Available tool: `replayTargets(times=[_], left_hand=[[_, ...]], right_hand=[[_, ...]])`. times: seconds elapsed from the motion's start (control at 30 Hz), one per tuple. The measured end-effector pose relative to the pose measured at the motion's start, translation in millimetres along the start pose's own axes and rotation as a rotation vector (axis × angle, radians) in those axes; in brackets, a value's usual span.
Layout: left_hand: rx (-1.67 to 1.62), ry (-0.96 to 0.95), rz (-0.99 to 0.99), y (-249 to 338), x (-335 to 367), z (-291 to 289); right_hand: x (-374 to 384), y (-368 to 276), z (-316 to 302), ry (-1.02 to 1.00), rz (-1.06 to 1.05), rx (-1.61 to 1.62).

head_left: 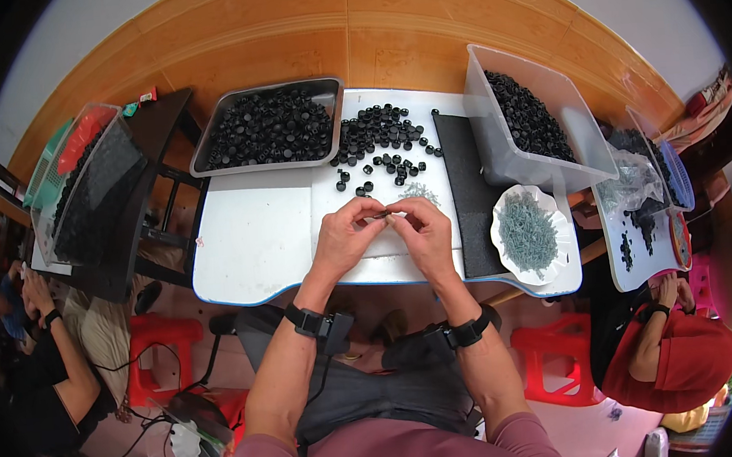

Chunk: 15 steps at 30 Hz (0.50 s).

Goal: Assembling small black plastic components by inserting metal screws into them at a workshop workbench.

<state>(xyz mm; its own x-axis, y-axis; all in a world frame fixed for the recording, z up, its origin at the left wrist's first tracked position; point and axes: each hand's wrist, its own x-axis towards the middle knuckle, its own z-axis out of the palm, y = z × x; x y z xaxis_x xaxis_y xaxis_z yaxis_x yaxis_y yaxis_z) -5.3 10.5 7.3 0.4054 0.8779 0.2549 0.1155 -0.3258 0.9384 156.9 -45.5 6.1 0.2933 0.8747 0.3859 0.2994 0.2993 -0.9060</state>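
Note:
Above the near part of the white table [252, 236], my left hand [346, 237] and my right hand [428, 231] meet fingertip to fingertip. Both pinch one small dark piece [384, 214], mostly covered by the fingers, so its exact kind is unclear. Just beyond my hands lies a loose scatter of small round black knob-like caps [384, 129]. A little heap of thin pale pins [419, 193] sits close to my right fingers. More greenish-grey pins [528, 232] fill a white fluted dish [564, 253] at the right.
A metal tray [273, 168] of black caps stands back left. A clear bin [540, 164] holding black pieces stands back right, beside a black mat [474, 221]. Other people sit at side tables, left and right. Red stools [553, 360] flank me.

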Motion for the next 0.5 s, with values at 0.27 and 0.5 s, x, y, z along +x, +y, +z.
replayTargets(times=[0.27, 0.5], left_hand=[[0.020, -0.034, 0.004, -2.4, 0.8, 0.6], [0.243, 0.125, 0.195, 0.4, 3.5, 2.6]], right_hand=[[2.1, 0.8, -3.7, -0.059, 0.036, 0.027], [-1.0, 9.5, -4.4, 0.027, 0.178, 0.125]])
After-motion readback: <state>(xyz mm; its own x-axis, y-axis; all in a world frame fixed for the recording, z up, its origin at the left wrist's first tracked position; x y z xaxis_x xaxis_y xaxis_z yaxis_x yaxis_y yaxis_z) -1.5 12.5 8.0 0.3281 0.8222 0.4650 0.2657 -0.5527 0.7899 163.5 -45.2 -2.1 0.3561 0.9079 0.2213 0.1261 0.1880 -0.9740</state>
